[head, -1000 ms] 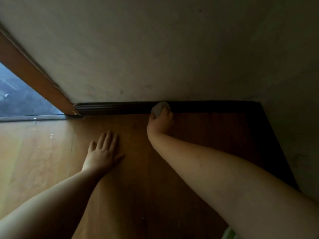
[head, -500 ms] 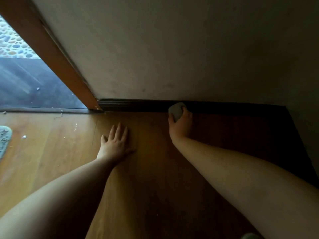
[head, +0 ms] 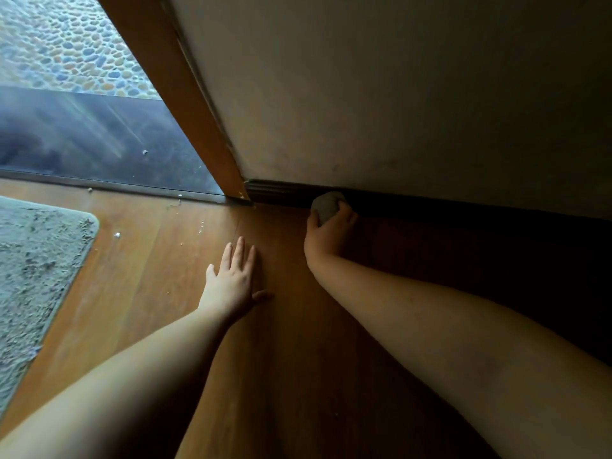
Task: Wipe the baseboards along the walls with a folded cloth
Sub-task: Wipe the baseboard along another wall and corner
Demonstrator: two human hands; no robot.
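A dark baseboard (head: pixel 281 193) runs along the foot of the pale wall (head: pixel 381 94), from the wooden door frame (head: pixel 185 104) off to the right into shadow. My right hand (head: pixel 326 235) grips a bunched grey cloth (head: pixel 325 204) and holds it against the baseboard, a short way right of the door frame. My left hand (head: pixel 230 281) lies flat on the wooden floor (head: pixel 281 359), fingers straight and together, left of and nearer than the right hand.
A grey shaggy mat (head: pixel 36 270) lies on the floor at the left. Beyond a metal threshold strip (head: pixel 109 186) there is a dark slab and pebble paving. Small white crumbs dot the floor near the threshold.
My right hand has slid the cloth left along the baseboard, closer to the door frame. The view has swung left, bringing the mat and the pebble paving into sight. The left hand stays flat.
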